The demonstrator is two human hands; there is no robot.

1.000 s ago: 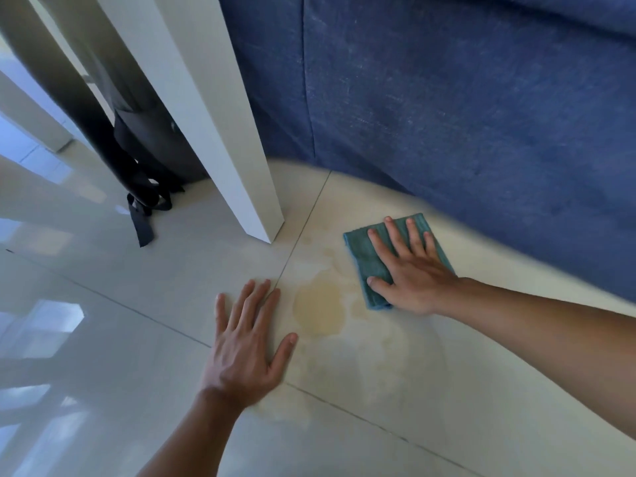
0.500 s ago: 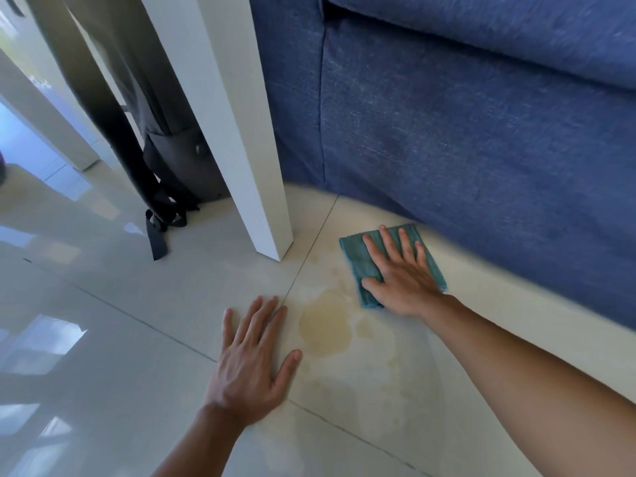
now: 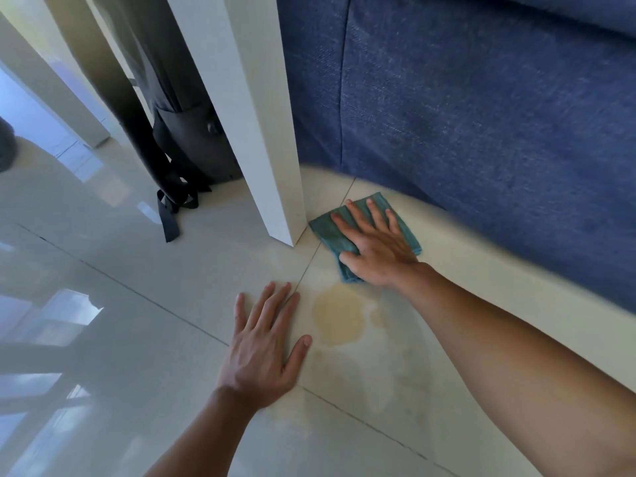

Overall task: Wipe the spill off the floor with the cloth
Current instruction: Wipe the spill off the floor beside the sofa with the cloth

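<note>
The right hand (image 3: 377, 251) lies palm-down on the teal cloth (image 3: 328, 232), fingers (image 3: 373, 211) spread flat and pressing it to the floor (image 3: 103, 304) rather than gripping it. The cloth sits just beside the foot of the white table leg (image 3: 272, 166), near the base of the blue sofa (image 3: 481, 132). The tan spill (image 3: 339, 318) lies at about 7 o'clock from the cloth, its upper edge almost touching the cloth's near corner; fainter film spreads on toward 5 o'clock. The spill's long axis appears to run roughly 12 to 6. The left hand (image 3: 265, 352) is the nearer, flat and released on the tile at the spill's 9 o'clock, thumb tip just beside the puddle, apparently a brace. Compared with half a second earlier, the cloth has slid toward 10 o'clock, closer to the table leg, while the puddle remains unwiped.
</note>
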